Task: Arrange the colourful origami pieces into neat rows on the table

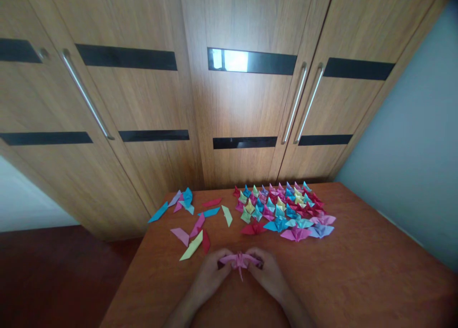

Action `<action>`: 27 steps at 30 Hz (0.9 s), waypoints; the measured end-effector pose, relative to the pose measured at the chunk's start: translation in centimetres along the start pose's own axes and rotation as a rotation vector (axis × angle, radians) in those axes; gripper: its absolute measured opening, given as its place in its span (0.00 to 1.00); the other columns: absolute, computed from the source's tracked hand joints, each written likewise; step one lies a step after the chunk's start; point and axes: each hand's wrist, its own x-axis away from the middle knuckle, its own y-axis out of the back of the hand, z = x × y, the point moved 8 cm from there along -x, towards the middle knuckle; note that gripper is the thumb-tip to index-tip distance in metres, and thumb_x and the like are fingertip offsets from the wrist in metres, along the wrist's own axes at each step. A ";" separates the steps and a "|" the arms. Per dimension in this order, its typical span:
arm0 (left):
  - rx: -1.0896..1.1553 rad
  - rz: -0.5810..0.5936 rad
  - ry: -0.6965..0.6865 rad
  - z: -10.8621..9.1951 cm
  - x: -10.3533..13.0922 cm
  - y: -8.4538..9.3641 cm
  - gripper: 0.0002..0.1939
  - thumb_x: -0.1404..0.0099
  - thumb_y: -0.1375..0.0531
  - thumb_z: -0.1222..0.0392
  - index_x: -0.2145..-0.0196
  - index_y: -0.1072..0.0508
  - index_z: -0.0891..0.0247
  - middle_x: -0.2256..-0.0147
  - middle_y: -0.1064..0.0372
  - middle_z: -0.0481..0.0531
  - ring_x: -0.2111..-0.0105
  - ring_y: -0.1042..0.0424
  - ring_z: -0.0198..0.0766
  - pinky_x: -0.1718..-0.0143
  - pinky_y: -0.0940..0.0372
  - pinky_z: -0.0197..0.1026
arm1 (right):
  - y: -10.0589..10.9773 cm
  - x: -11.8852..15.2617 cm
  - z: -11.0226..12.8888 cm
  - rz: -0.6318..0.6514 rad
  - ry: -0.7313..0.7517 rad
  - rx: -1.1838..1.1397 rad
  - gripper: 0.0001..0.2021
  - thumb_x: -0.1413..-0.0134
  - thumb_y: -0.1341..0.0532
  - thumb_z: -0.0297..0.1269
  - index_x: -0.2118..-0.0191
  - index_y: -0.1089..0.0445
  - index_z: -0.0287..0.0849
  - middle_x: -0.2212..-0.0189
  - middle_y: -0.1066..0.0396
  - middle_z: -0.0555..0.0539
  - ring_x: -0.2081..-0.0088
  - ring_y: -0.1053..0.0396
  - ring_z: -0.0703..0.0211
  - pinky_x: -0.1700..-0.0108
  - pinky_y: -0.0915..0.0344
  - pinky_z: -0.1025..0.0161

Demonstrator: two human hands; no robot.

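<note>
A pink folded paper crane [239, 259] is held between both hands above the front middle of the wooden table [322, 285]. My left hand [213, 275] pinches its left wing, and my right hand [266, 273] pinches the right wing. The wings spread out sideways, with a thin point hanging down toward me. Beyond my right hand stand rows of folded cranes in many colours; a magenta one [296, 233] and a red one [253, 227] are at the near edge. Flat folded paper pieces, among them a yellow one [192, 246], lie beyond my left hand.
Behind the table rises a wooden wardrobe [243, 165] with metal handles [295, 103] and dark strips. A pale blue wall [404, 165] is on the right. Dark red floor [53, 270] shows at the left of the table.
</note>
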 end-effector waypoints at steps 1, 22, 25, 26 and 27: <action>0.007 -0.002 -0.006 -0.1 0.0 0.0 0.10 0.40 0.46 0.56 0.70 0.27 0.63 0.70 0.29 0.49 0.68 0.32 0.39 0.66 0.41 0.36 | 0.0 0.0 0.2 0.003 0.008 0.020 0.07 0.50 0.42 0.36 0.71 0.26 0.43 0.74 0.27 0.51 0.73 0.34 0.63 0.71 0.42 0.69; 0.612 0.164 0.129 0.1 0.8 -1.9 0.16 0.41 0.40 0.49 0.71 0.27 0.67 0.74 0.30 0.50 0.74 0.35 0.33 0.71 0.43 0.33 | -1.0 0.9 -1.3 0.110 -0.210 -0.688 0.15 0.52 0.37 0.47 0.76 0.30 0.39 0.80 0.32 0.51 0.77 0.37 0.66 0.74 0.45 0.70; 0.747 0.146 0.169 0.7 1.0 -2.4 0.14 0.42 0.38 0.51 0.72 0.27 0.67 0.75 0.30 0.51 0.75 0.35 0.31 0.73 0.44 0.32 | -1.5 0.9 -2.3 0.087 -0.246 -0.859 0.12 0.54 0.35 0.44 0.75 0.29 0.39 0.80 0.32 0.51 0.78 0.37 0.67 0.75 0.46 0.70; 0.788 0.142 0.180 0.9 1.0 -2.6 0.14 0.42 0.38 0.52 0.72 0.27 0.67 0.75 0.30 0.50 0.75 0.35 0.31 0.73 0.44 0.32 | -1.6 0.9 -2.4 0.089 -0.256 -0.896 0.11 0.54 0.34 0.43 0.75 0.29 0.39 0.80 0.32 0.51 0.78 0.37 0.67 0.75 0.46 0.70; 0.828 0.139 0.191 1.1 1.1 -2.7 0.13 0.43 0.37 0.52 0.72 0.27 0.67 0.75 0.30 0.50 0.76 0.35 0.30 0.74 0.44 0.31 | -1.8 1.0 -2.6 0.091 -0.266 -0.927 0.11 0.55 0.34 0.42 0.74 0.29 0.39 0.79 0.31 0.51 0.78 0.37 0.67 0.75 0.46 0.70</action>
